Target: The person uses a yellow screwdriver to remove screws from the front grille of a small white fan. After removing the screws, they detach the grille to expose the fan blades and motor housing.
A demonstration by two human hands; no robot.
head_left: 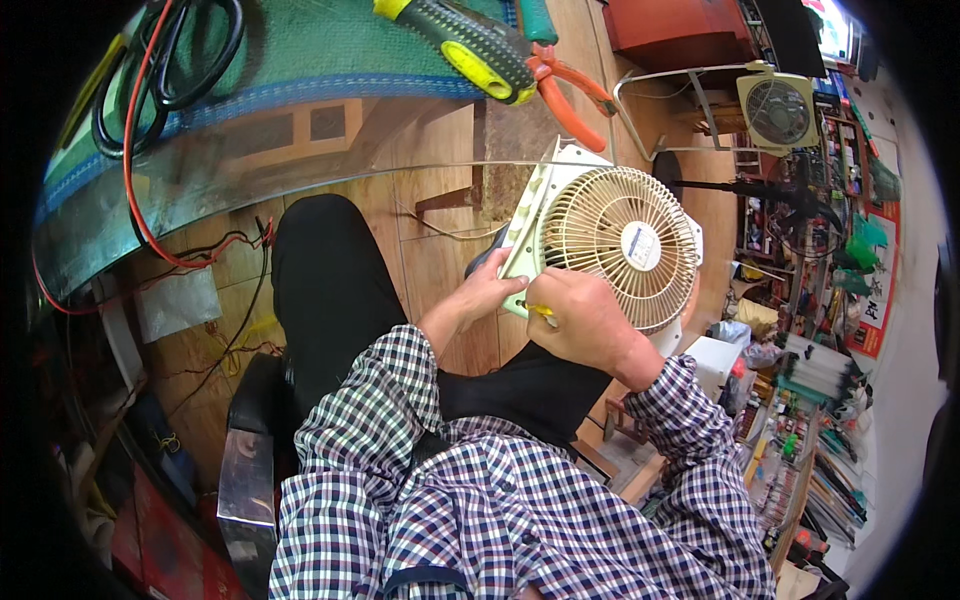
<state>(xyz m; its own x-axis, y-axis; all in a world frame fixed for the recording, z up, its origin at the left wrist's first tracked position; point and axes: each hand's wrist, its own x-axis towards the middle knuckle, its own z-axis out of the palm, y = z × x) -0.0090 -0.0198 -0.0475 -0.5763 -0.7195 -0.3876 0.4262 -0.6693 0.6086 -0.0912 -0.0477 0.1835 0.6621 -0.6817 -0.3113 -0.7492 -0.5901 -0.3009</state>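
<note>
A cream box fan (pixel 605 215) with a round wire grille and a pale centre badge is tilted on my lap, its grille facing up and to the right. My left hand (pixel 476 302) grips the near left edge of its housing, thumb and fingers closed on the rim. Beside it, my right hand (pixel 580 308) is closed in a fist at the housing's near corner. A yellow-handled tool (pixel 541 311) shows between those fingers; its tip and kind are hidden by the hand.
On the glass-topped table (pixel 290 170) at upper left lie a yellow-black tool handle (pixel 470 50), orange-handled pliers (pixel 570 90) and black-handled scissors (pixel 190 70). Red wires (pixel 135 190) hang over its edge. Cluttered shelves (pixel 800 420), a standing fan (pixel 790 195) and another box fan (pixel 782 110) are at right.
</note>
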